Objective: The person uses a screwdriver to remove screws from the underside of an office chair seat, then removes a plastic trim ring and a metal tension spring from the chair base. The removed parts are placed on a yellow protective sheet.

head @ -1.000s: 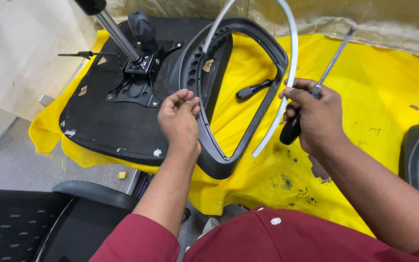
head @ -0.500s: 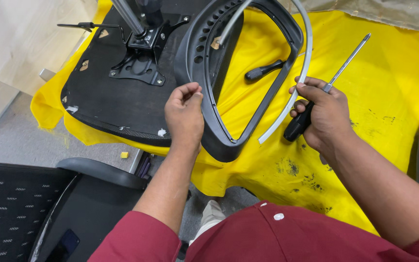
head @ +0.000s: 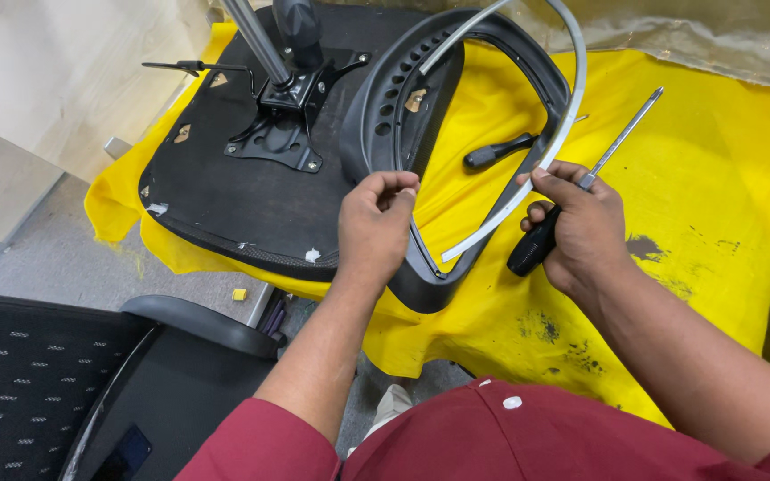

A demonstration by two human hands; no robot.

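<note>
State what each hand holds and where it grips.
Left hand: black chair frame, at its rim. Right hand: screwdriver by its handle, fingertips on the grey strip.

We see the cloth (head: 715, 294) spread under everything; on its left part lies the upturned chair seat (head: 225, 187) with the mechanism plate (head: 287, 120) on top and the gas cylinder (head: 256, 40) rising from it. Right of the seat, the backrest frame (head: 403, 116) leans on the seat edge, trim strip (head: 545, 151) along its right side. Left hand (head: 376, 227) on the frame's lower part, right hand (head: 581, 227) just right, holding a screwdriver (head: 621, 134). A second handle (head: 496, 153) lies inside the frame loop. Another chair (head: 37, 383) sits near left
</note>
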